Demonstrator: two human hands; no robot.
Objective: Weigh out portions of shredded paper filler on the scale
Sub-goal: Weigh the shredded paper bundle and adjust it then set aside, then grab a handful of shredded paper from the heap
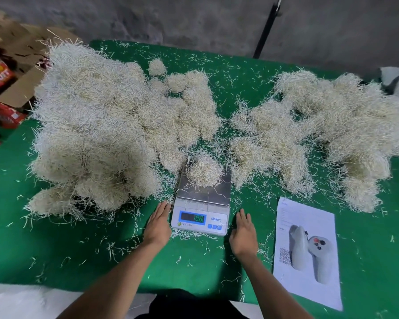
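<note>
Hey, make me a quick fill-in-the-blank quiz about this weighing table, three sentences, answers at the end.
1. A small clump of shredded paper sits on the ____.
2. Both the left hand and the right hand lie open on the ____ table cover.
3. The printed sheet lies to the ____ of the right hand.

Answers: scale; green; right

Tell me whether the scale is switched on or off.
On. The small white digital scale shows lit digits on its blue-green display, with a clump of pale shredded paper resting on its steel platform; the exact reading is blurred.
</note>
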